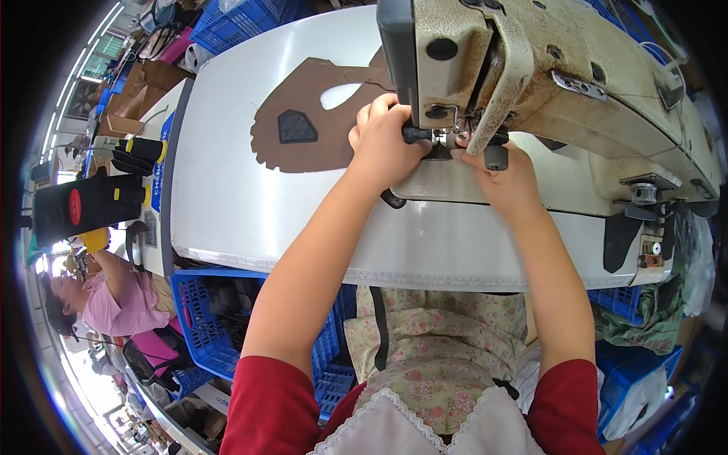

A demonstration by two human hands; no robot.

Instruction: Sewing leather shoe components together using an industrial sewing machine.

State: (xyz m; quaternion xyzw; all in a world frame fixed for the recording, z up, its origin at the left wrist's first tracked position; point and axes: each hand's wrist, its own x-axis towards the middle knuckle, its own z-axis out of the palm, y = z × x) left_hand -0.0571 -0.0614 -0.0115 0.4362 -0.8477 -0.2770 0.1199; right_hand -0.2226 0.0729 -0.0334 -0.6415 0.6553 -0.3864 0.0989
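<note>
A brown flat cut piece (303, 114), shaped like a shoe upper, lies left of the sewing machine (447, 68). It has a notched edge, an oval opening and a black angular patch (296, 127). My left hand (383, 144) is closed with curled fingers on the right part of this piece, its thumb close to the presser foot (438, 144). On the other side of the foot, my right hand (504, 174) has its fingers bent and pressed together by the needle area. Part of it is behind the machine's lever, so what it grips is hidden.
The white table (227, 197) has a ruled front edge. Blue crates (208, 326) stand below it. A small black part (393, 199) lies near my left wrist. Further left, a person in a pink shirt (125, 303) works at another black machine (91, 206).
</note>
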